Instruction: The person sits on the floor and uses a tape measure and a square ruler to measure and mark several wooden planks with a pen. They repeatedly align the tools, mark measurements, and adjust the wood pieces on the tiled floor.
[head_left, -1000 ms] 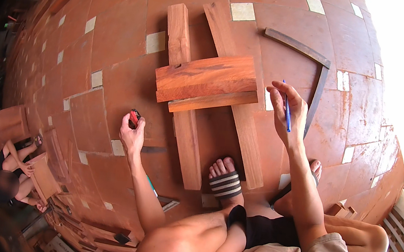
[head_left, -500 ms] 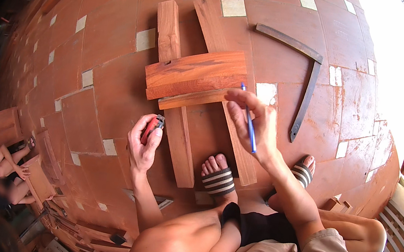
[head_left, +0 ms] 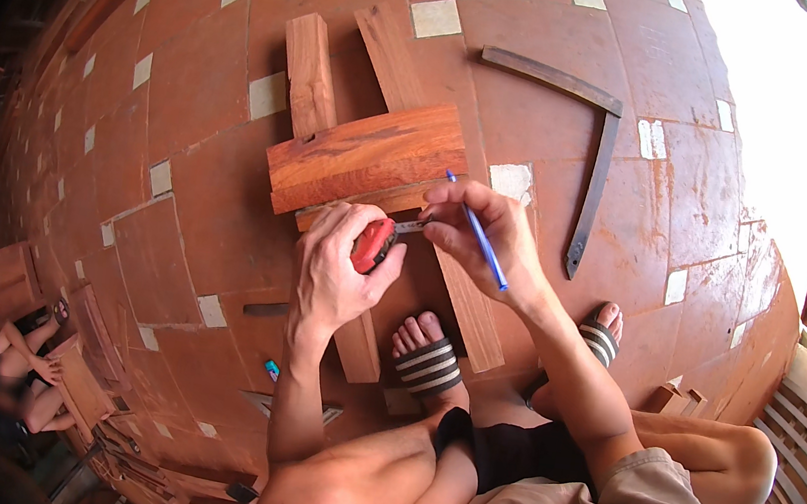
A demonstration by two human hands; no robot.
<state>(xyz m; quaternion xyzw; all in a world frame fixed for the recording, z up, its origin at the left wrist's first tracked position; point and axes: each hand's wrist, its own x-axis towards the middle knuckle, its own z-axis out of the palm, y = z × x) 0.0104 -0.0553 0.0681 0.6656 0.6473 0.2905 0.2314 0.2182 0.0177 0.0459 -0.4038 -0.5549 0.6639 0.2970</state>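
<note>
Since the earlier frame, the left hand [head_left: 337,259] has moved in from the left to the near edge of the thick reddish-orange rectangular wooden board [head_left: 370,152], bringing the red-and-black rounded tape measure [head_left: 371,246] with it. A short length of pale tape blade [head_left: 411,227] now spans the gap to the right hand [head_left: 487,227].

Floor: reddish-brown tile floor [head_left: 194,236] with pale square insets, extending on every side of the board. Two long brown squared wooden beams [head_left: 358,347] lie on it, passing beneath the board and projecting from its far and near sides. Board: lies crosswise over both beams. A dark, flat, L-shaped square [head_left: 594,175] lies right of the board, apart from it. A narrow orange-brown wooden strip [head_left: 395,197] runs along the board's near edge, partly covered by the hands.

Left hand: near side of the board, fingers curled firmly round the tape measure. Right hand: near the board's right end, partly closed, with a slim blue pen [head_left: 483,247] held slantwise; thumb and fingertips meet the blade's end, though exact contact is too small to confirm.
</note>
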